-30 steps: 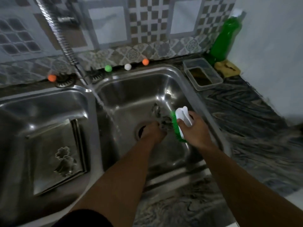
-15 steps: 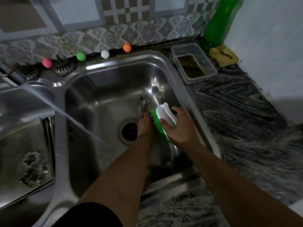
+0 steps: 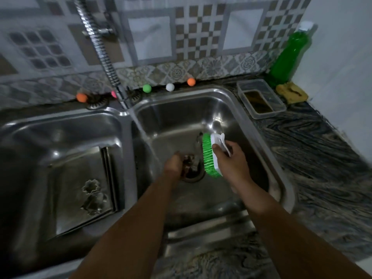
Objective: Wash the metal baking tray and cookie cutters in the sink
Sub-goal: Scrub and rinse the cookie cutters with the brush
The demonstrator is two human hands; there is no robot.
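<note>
We grip a small metal cookie cutter [image 3: 190,161] in our curled left hand [image 3: 173,165], low over the drain [image 3: 193,174] of the right sink basin [image 3: 259,137]. Our right hand [image 3: 229,160] clasps the green-bristled scrub brush [image 3: 209,154], bristles facing the cutter at its 3 o'clock. We should work them into the cutter's inner edges, keeping it under the water stream [image 3: 145,137]. The basin wall is close at 3 o'clock; there is more room toward 12. The baking tray [image 3: 66,190] and two flower-shaped cutters [image 3: 91,195] wait in the left basin, at 9 o'clock.
</note>
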